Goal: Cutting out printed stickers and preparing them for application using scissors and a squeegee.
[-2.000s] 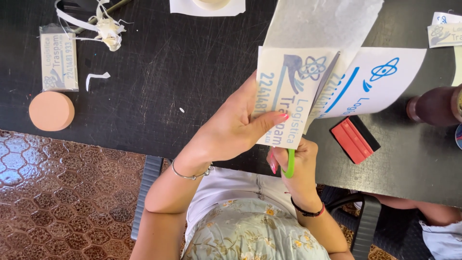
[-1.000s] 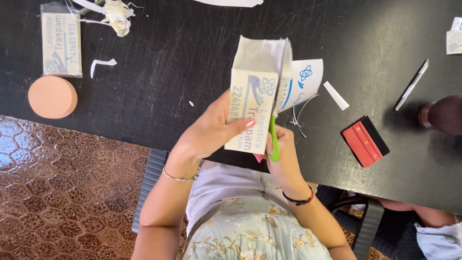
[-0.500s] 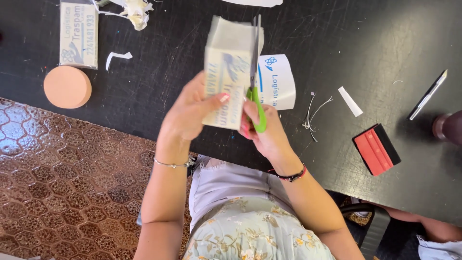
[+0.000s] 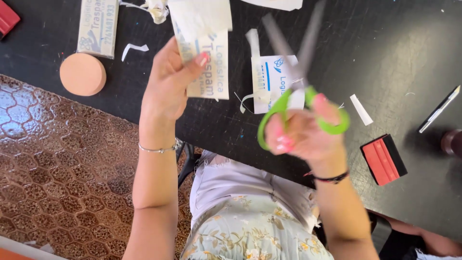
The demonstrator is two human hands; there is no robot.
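My left hand (image 4: 168, 82) pinches a printed sticker sheet (image 4: 204, 53), white and cream with blue lettering, and holds it up over the black table (image 4: 385, 43). My right hand (image 4: 308, 135) grips green-handled scissors (image 4: 293, 77); their grey blades point up and are spread apart, blurred by motion. The blades sit to the right of the held sheet, apart from it. A cut-off printed piece (image 4: 272, 82) lies flat on the table behind the scissors.
A round peach-coloured disc (image 4: 83, 74) and another printed sticker strip (image 4: 98, 26) lie at the left. A red and black squeegee (image 4: 383, 160), a craft knife (image 4: 439, 115), and small paper scraps (image 4: 361, 110) lie at the right. Crumpled backing paper (image 4: 156, 8) sits at the top.
The scissors have come out of the sheet and moved right, blades now spread. The cut-off piece has dropped onto the table. My left hand keeps the remaining sheet raised.
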